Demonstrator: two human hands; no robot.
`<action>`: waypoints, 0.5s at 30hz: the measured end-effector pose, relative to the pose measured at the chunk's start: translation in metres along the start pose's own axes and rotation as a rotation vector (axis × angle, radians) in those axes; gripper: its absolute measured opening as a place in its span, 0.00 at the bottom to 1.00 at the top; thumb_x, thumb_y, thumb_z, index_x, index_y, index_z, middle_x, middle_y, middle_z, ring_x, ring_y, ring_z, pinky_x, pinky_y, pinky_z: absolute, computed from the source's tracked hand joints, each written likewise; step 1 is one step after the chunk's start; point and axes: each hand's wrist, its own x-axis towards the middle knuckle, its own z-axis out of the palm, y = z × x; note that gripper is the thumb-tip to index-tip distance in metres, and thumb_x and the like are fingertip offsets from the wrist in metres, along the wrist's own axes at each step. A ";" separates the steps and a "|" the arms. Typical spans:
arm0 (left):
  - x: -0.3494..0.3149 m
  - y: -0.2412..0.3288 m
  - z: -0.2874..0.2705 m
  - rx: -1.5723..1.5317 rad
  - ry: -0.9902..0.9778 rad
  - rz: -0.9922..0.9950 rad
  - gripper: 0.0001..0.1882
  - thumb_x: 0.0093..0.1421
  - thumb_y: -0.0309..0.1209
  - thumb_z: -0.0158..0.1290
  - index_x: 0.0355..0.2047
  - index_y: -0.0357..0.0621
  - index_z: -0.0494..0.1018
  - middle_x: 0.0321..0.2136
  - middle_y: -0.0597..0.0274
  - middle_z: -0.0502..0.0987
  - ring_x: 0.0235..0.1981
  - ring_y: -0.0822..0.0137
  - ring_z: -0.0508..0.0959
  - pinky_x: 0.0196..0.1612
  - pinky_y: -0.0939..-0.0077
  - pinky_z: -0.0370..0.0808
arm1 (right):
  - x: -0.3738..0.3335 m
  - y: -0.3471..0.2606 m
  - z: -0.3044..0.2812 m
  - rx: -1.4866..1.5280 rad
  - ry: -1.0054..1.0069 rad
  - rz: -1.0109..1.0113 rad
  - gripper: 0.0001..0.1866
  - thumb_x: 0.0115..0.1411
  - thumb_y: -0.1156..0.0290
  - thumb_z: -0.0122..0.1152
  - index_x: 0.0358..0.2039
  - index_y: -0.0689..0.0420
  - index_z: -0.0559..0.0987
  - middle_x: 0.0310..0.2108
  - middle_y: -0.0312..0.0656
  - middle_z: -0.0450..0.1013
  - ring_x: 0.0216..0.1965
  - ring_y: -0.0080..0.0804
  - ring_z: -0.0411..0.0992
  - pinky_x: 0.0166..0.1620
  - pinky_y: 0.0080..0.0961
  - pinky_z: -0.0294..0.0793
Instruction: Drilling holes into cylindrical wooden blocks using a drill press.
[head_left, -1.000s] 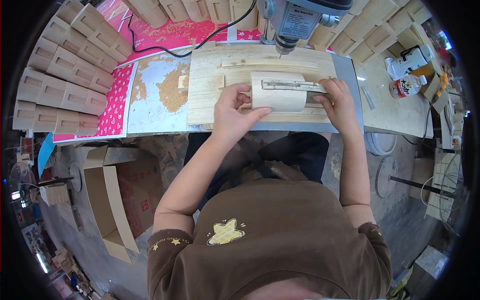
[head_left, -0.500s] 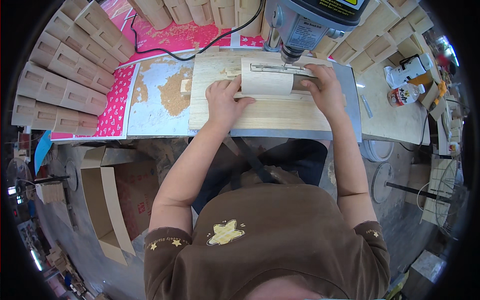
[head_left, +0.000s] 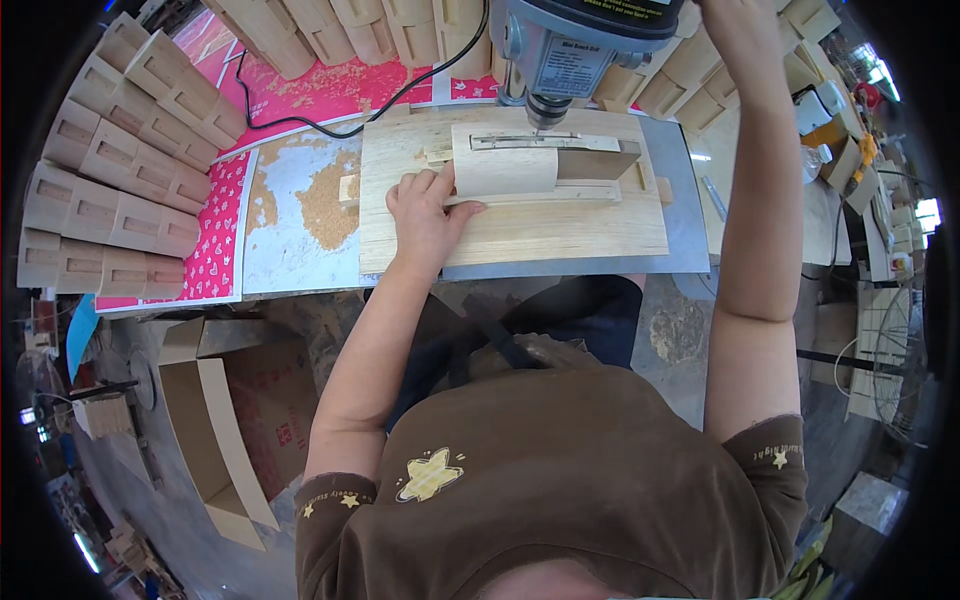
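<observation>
A pale, curved wooden block (head_left: 505,172) lies on a wooden jig board (head_left: 560,238) beneath the drill press (head_left: 575,65). Its far side has a long slotted strip (head_left: 520,143) under the drill chuck (head_left: 548,110). My left hand (head_left: 428,215) grips the block's left end, thumb along the near edge and fingers over the far side. From the block's right end a flat brownish wooden piece (head_left: 600,163) sticks out. Up at the drill's right side is my right hand (head_left: 740,40), its fingertips cut off by the top edge; what it touches there is hidden.
Stacks of slotted wooden blocks (head_left: 110,190) stand at the left, with more along the back and right. Sawdust (head_left: 330,205) lies left of the jig. A black cable (head_left: 350,132) crosses behind. An open cardboard box (head_left: 215,400) sits on the floor at lower left.
My right hand has let go of the block's right end and risen to the drill's right side. My left hand stays on the block. The whole view has shifted slightly.
</observation>
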 end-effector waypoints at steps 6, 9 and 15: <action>-0.006 -0.004 -0.006 0.065 -0.009 -0.010 0.29 0.39 0.43 0.64 0.43 0.48 0.74 0.24 0.69 0.68 0.32 0.66 0.67 0.40 0.67 0.56 | -0.097 -0.040 -0.011 -0.286 -0.042 -0.116 0.08 0.60 0.74 0.53 0.29 0.64 0.78 0.18 0.32 0.64 0.23 0.14 0.60 0.27 0.14 0.58; -0.001 -0.001 -0.001 0.056 -0.014 0.017 0.29 0.39 0.43 0.64 0.43 0.48 0.74 0.24 0.69 0.68 0.31 0.66 0.67 0.40 0.67 0.56 | -0.134 -0.029 0.001 -0.291 0.009 -0.087 0.05 0.56 0.76 0.57 0.25 0.62 0.76 0.18 0.39 0.68 0.19 0.25 0.67 0.23 0.21 0.64; 0.000 0.000 -0.002 0.039 0.009 0.027 0.30 0.38 0.41 0.64 0.44 0.48 0.74 0.24 0.69 0.68 0.31 0.66 0.67 0.40 0.67 0.57 | -0.171 0.017 0.040 -0.198 0.127 -0.145 0.03 0.54 0.78 0.57 0.30 0.62 0.77 0.20 0.41 0.69 0.21 0.34 0.67 0.26 0.25 0.64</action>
